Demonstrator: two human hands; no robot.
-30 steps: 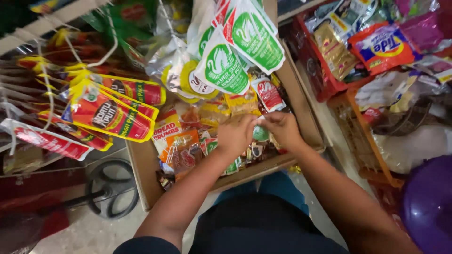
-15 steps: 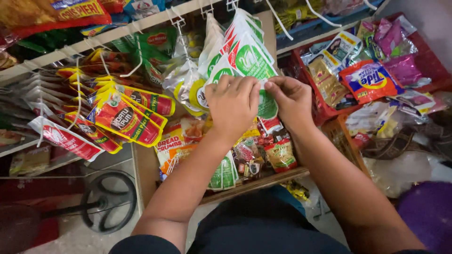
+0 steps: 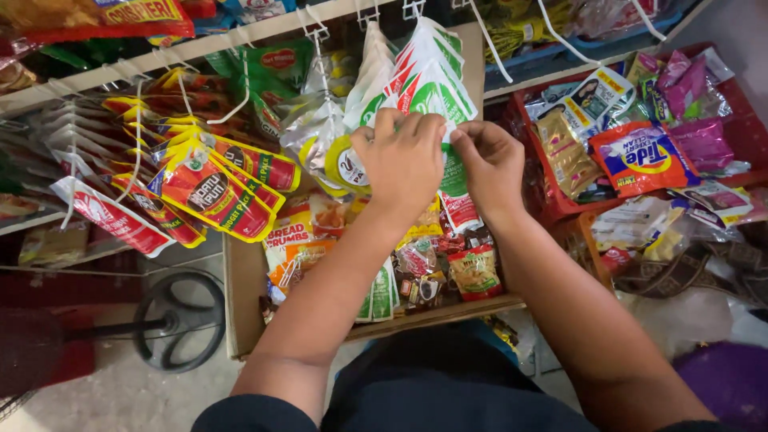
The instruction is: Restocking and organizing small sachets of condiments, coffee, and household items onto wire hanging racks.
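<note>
Head view: two bare hands meet at a hanging bunch of white-and-green pouches (image 3: 428, 88), which dangles from a hook on the shelf edge (image 3: 240, 36) above an open cardboard box (image 3: 240, 320). The left hand (image 3: 404, 160) lies knuckles-up over the lower part of the bunch, fingers curled down onto one pouch; how tightly it pinches cannot be told, since the fingertips are hidden. The right hand (image 3: 490, 164) sits just beside it, thumb and forefinger pressed together on the edge of the same pouch. The pouches overlap too closely for a firm count; at least five show. Left of them hangs one fan of red-and-yellow sachets (image 3: 212, 192), roughly eight visible, and between the two bunches a cluster of clear packs (image 3: 324, 148). The box below holds a jumble of small snack packets (image 3: 472, 272). At the right edge, one red crate (image 3: 748, 132) carries mixed sachets, among them one orange-and-blue detergent pack (image 3: 644, 156).
</note>
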